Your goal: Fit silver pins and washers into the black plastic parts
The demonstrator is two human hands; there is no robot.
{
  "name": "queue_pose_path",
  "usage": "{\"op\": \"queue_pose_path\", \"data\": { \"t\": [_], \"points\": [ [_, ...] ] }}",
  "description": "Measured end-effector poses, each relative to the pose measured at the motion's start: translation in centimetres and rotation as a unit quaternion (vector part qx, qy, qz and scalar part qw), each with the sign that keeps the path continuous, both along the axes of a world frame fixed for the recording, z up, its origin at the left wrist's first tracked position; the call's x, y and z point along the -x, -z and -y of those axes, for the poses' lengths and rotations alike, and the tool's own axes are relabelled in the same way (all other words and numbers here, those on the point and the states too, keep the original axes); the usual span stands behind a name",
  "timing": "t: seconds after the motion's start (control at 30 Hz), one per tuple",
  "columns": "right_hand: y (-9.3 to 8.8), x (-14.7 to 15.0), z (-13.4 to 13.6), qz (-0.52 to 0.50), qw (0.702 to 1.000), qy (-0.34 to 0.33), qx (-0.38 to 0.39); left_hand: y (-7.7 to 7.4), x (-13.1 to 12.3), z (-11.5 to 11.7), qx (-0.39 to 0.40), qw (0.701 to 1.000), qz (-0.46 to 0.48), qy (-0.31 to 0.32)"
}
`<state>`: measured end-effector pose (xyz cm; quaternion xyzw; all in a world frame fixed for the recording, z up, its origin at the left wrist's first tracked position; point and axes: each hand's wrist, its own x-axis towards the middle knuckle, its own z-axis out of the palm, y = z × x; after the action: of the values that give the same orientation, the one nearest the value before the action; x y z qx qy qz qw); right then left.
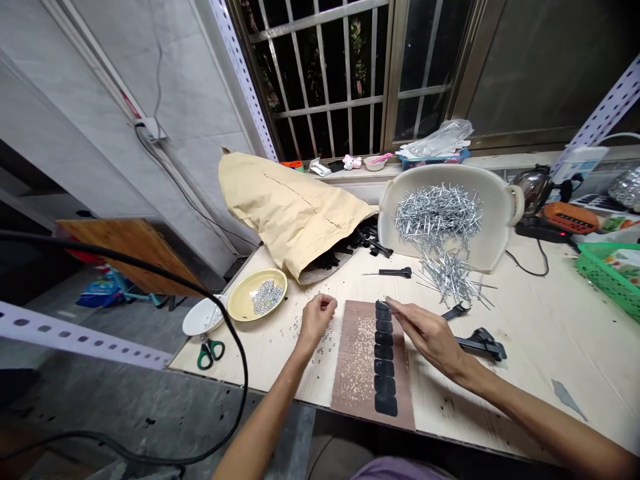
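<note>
At the near edge of the worktop [535, 307] a brown board [350, 400] is laid, with a column of black pads [385, 385] set along its right side. Small loose bits [328, 345] are scattered left of the board; well to its left, green-handled scissors [209, 345] are seen. Black plastic parts [483, 345] are placed to its right, partly hidden by the right hand [423, 333]. That hand's fingertips are held at the board's farthest pad; what is gripped, if anything, cannot be told. The left hand [319, 320] is held just left of the board, fingers curled and thumb met; whether a piece is pinched cannot be told. Beyond the board, to the left, silvery pieces [267, 297] are held in a yellow dish [237, 300]; beyond it, to the right, metal pins [440, 213] are spilled from a white basin [493, 200].
</note>
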<state>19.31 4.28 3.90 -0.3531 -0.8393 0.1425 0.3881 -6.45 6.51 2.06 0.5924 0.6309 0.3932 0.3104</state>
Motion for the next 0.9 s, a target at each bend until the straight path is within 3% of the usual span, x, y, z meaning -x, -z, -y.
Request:
{"op": "queue_pose_path", "data": {
  "t": [0.07, 0.13, 0.33, 0.57, 0.77, 0.9],
  "points": [
    [-0.8, 1.1, 0.3, -0.008, 1.000, -0.006, 0.006, -0.6, -2.1, 1.1, 0.040, 0.977, 0.211, 0.005],
    [-1.2, 2.2, 0.4, -0.013, 1.000, 0.001, 0.011, -1.2, -4.0, 2.0, 0.055, 0.943, 0.329, -0.006],
    [-1.0, 3.5, 0.6, 0.020, 0.998, 0.057, 0.020, -2.5, -6.5, 3.6, 0.073, 0.888, 0.454, -0.030],
    [-0.5, 3.1, 1.0, 0.065, 0.994, 0.083, 0.028, -2.6, -7.0, 3.8, 0.055, 0.879, 0.474, -0.025],
    [-0.4, 3.0, 1.3, 0.101, 0.991, 0.091, 0.011, -2.3, -6.8, 4.4, 0.042, 0.914, 0.403, -0.001],
    [-0.4, 2.9, 1.5, 0.131, 0.987, 0.098, 0.003, -2.3, -6.2, 4.7, 0.008, 0.955, 0.295, 0.007]
  ]
}}
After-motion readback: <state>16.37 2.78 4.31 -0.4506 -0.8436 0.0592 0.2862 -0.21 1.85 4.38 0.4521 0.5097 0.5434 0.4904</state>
